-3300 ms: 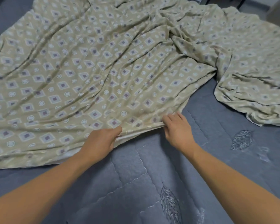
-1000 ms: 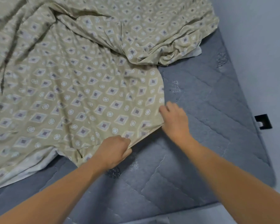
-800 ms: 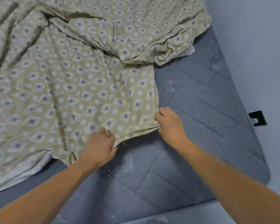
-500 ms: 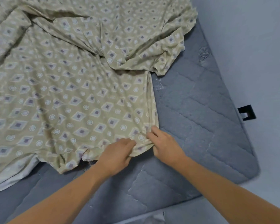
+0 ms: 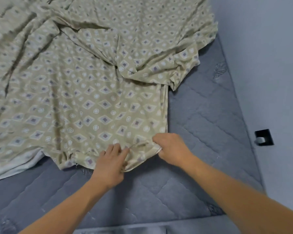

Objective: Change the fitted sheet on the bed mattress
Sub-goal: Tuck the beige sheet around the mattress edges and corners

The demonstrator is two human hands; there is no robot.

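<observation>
Two hands work at the near corner of a beige patterned fitted sheet (image 5: 85, 92) in the head view. The right hand (image 5: 172, 148) grasps the sheet's corner hem, fingers curled round a fold of cloth. Just beside it, the left hand (image 5: 111, 163) lies on the same edge, fingers reaching forward over the fabric and thumb tucked at a bunched fold, pinching it. Beyond both hands the sheet spreads rumpled across the grey quilted mattress (image 5: 206, 119), with a heaped fold ahead of the right hand. Bare mattress shows under the forearms and to the right of the right hand. Further right, a small black bracket (image 5: 264, 137) sits on the pale floor (image 5: 269, 65).
</observation>
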